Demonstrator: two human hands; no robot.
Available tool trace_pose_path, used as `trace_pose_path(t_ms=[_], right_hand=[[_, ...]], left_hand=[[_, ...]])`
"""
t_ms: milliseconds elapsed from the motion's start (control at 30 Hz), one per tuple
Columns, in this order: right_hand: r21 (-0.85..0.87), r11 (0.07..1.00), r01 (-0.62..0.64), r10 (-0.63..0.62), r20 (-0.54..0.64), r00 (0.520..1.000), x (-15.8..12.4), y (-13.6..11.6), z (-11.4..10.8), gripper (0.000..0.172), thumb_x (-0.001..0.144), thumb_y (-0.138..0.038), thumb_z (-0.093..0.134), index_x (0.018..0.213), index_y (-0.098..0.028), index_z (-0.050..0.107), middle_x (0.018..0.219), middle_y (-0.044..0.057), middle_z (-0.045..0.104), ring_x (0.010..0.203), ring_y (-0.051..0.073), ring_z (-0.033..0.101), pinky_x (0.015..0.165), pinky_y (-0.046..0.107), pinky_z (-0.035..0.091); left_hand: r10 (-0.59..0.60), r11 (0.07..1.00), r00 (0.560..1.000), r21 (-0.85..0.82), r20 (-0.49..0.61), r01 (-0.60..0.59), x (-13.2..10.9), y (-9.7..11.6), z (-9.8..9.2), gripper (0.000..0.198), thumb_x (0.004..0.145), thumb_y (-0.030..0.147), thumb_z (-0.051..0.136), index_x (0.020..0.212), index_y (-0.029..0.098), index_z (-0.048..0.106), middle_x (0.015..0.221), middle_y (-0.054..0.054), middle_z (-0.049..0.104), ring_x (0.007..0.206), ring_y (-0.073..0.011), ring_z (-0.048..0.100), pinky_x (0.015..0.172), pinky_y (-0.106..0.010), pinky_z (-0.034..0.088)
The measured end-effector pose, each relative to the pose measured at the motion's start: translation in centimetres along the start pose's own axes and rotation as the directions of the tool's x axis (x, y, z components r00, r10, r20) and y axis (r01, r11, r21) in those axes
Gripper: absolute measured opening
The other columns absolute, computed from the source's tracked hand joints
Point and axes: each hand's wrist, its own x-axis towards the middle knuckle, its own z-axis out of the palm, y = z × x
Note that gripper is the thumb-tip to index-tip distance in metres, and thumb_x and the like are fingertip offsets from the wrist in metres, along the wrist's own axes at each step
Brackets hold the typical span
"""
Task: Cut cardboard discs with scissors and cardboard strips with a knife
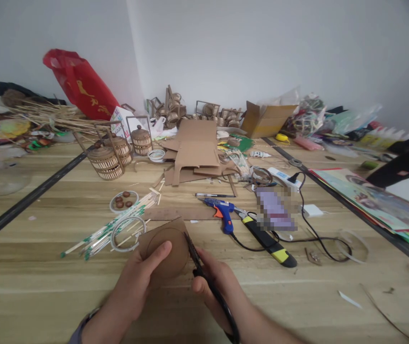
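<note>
My left hand [138,282] grips a piece of brown cardboard [165,243] with a circle drawn on it, thumb on top. My right hand [219,286] is closed round the handles of black scissors [199,265], whose blades lie along the cardboard's right edge. Both hands are low in the middle of the view, above the wooden table [47,286].
A blue glue gun [222,210], a yellow-black utility knife [269,241], a pen [213,195], a power strip [283,177] with cable, a bundle of sticks [107,229], a wire ring [127,234], cardboard sheets [195,148] and small woven baskets [113,153] lie beyond. Clutter lines the wall.
</note>
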Motion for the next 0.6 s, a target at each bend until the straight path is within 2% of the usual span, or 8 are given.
trace_pose_path(t_ms=[100, 233, 333, 433, 533, 600], right_hand=[[-0.027, 1.000, -0.002, 0.002, -0.001, 1.000, 0.04, -0.10, -0.07, 0.081, 0.080, -0.080, 0.057, 0.134, -0.021, 0.062, 0.113, 0.013, 0.074, 0.107, 0.032, 0.068, 0.097, 0.041, 0.052], [-0.056, 0.998, -0.012, 0.013, 0.022, 1.000, -0.01, -0.19, -0.17, 0.082, 0.081, -0.082, 0.053, 0.134, -0.020, 0.061, 0.102, 0.011, 0.075, 0.095, 0.031, 0.070, 0.091, 0.039, 0.055], [-0.065, 0.998, -0.020, 0.021, 0.027, 0.999, -0.10, -0.14, -0.19, 0.084, 0.080, -0.083, 0.053, 0.135, -0.020, 0.061, 0.101, 0.011, 0.075, 0.095, 0.030, 0.069, 0.086, 0.038, 0.056], [-0.085, 0.996, -0.030, 0.032, 0.025, 0.999, -0.16, -0.07, -0.13, 0.086, 0.080, -0.084, 0.051, 0.137, -0.020, 0.059, 0.096, 0.010, 0.074, 0.091, 0.029, 0.069, 0.083, 0.037, 0.055], [-0.081, 0.997, -0.012, 0.014, 0.024, 1.000, -0.15, 0.05, -0.10, 0.084, 0.081, -0.083, 0.052, 0.137, -0.021, 0.060, 0.091, 0.008, 0.072, 0.088, 0.029, 0.067, 0.083, 0.037, 0.054], [-0.079, 0.997, 0.007, -0.006, 0.016, 1.000, -0.17, 0.31, -0.19, 0.083, 0.081, -0.083, 0.052, 0.135, -0.021, 0.061, 0.085, 0.007, 0.069, 0.082, 0.026, 0.065, 0.076, 0.034, 0.054]], left_hand=[[-0.021, 1.000, 1.000, -0.017, 0.012, 0.021, -0.20, 0.11, -0.01, 0.049, 0.066, 0.044, 0.086, 0.106, 0.018, 0.077, 0.103, -0.010, 0.080, 0.105, -0.0375, 0.073, 0.094, -0.049, 0.058], [-0.002, 0.999, 1.000, -0.047, -0.009, 0.002, -0.46, 0.47, 0.27, 0.057, 0.065, 0.043, 0.087, 0.114, 0.019, 0.075, 0.105, -0.010, 0.080, 0.105, -0.0367, 0.073, 0.094, -0.047, 0.059], [0.003, 0.999, 1.000, -0.046, -0.031, -0.005, -0.56, 0.72, 0.47, 0.062, 0.064, 0.044, 0.088, 0.117, 0.018, 0.073, 0.104, -0.010, 0.080, 0.104, -0.0365, 0.073, 0.094, -0.046, 0.059], [0.016, 0.999, 0.999, -0.034, -0.047, -0.017, -0.60, 0.87, 0.45, 0.065, 0.062, 0.045, 0.089, 0.118, 0.016, 0.073, 0.104, -0.011, 0.080, 0.104, -0.0368, 0.073, 0.093, -0.045, 0.059], [-0.032, 0.999, 0.998, 0.008, -0.052, 0.032, -0.56, 0.90, 0.24, 0.063, 0.061, 0.047, 0.089, 0.115, 0.017, 0.074, 0.101, -0.011, 0.081, 0.099, -0.0372, 0.075, 0.090, -0.046, 0.060], [-0.043, 0.999, 0.998, 0.021, -0.048, 0.044, -0.45, 0.85, 0.04, 0.061, 0.061, 0.047, 0.089, 0.112, 0.017, 0.075, 0.100, -0.011, 0.081, 0.098, -0.0374, 0.075, 0.089, -0.045, 0.061]])
